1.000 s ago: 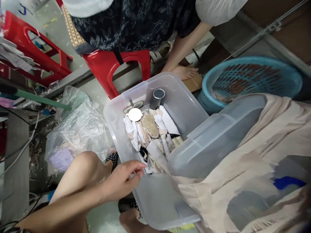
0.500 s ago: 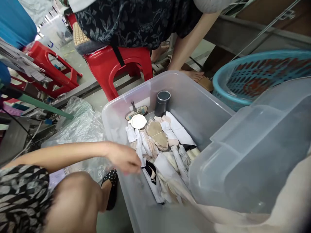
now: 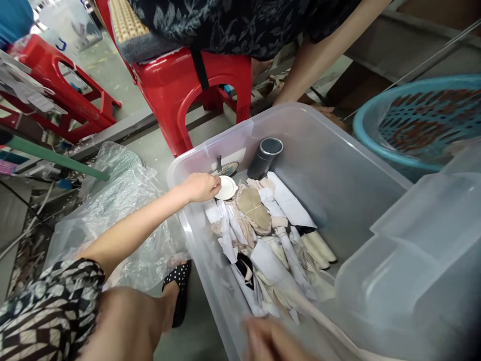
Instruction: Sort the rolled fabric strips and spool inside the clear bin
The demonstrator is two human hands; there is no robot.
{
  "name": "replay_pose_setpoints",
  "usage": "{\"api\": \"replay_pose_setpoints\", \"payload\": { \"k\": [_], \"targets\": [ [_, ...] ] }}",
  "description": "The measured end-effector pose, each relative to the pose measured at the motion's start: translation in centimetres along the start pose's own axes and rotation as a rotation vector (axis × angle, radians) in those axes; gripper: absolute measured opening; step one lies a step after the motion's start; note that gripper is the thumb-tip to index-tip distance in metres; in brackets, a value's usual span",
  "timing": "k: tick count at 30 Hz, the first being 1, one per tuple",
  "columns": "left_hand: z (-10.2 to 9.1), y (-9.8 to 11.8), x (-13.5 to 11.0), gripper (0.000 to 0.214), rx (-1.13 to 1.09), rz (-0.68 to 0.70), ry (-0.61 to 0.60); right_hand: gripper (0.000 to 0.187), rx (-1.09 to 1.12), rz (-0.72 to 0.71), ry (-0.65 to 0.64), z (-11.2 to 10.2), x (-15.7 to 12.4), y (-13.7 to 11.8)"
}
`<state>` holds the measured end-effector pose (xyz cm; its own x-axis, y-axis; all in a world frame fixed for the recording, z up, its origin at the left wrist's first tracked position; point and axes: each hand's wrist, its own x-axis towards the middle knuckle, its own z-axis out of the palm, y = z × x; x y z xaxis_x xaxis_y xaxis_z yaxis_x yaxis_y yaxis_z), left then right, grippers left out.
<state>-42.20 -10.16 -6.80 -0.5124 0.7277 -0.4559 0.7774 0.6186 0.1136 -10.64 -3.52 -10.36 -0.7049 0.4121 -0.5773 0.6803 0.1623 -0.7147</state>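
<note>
My left hand [image 3: 203,187] reaches over the side of a clear plastic bin [image 3: 330,165]. Its fingers are closed at the left edge of a small round white lid-like piece [image 3: 227,188]. Beneath and around that piece lie white paper wraps [image 3: 289,200], pinkish fabric scraps and a flat tan oval piece [image 3: 253,210]. A dark cylindrical flask [image 3: 265,159] leans in the far corner, beside an oval label with a black handle [image 3: 228,168]. At the bottom edge my right hand [image 3: 276,343] is blurred, its fingers unclear, over the near end of the bin.
A translucent bin lid [image 3: 379,271] covers the right side. Beyond it stands a blue basket [image 3: 394,155]. A co-worker sits on a red stool [image 3: 165,75] just past the bin. Crumpled plastic sheeting [image 3: 128,220] lies on the floor at left, below a green pole [image 3: 60,160].
My left hand has moved forward from above the papers to the round white piece. My right hand has come into view at the bottom. The view has shifted slightly.
</note>
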Motion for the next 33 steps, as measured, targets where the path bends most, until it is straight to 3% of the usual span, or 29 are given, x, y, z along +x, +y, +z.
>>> {"api": "replay_pose_setpoints", "payload": {
  "k": [3,6,9,13,19,33],
  "targets": [
    [-0.2,-0.3,-0.3,0.033,-0.049,-0.052,0.096,0.031,-0.024,-0.018,-0.117,1.5,7.1,-3.8],
    [-0.5,-0.9,-0.3,0.034,-0.242,-0.121,0.311,0.031,-0.084,0.059,-0.119,4.2,13.6,-5.9],
    [-0.6,-1.3,-0.1,0.034,-0.439,-0.175,0.510,0.034,-0.147,0.120,-0.169,6.7,16.7,-6.0],
    [-0.6,-1.3,0.2,0.033,-0.511,-0.130,0.515,0.030,-0.189,0.119,-0.206,8.2,16.9,-4.2],
    [-0.5,-1.1,0.4,0.032,-0.456,-0.062,0.458,0.029,-0.196,0.081,-0.189,8.2,16.8,-1.7],
    [-0.5,-1.1,0.7,0.032,-0.427,-0.030,0.413,0.017,-0.333,-0.134,-0.080,8.8,16.0,0.4]
  ]
}}
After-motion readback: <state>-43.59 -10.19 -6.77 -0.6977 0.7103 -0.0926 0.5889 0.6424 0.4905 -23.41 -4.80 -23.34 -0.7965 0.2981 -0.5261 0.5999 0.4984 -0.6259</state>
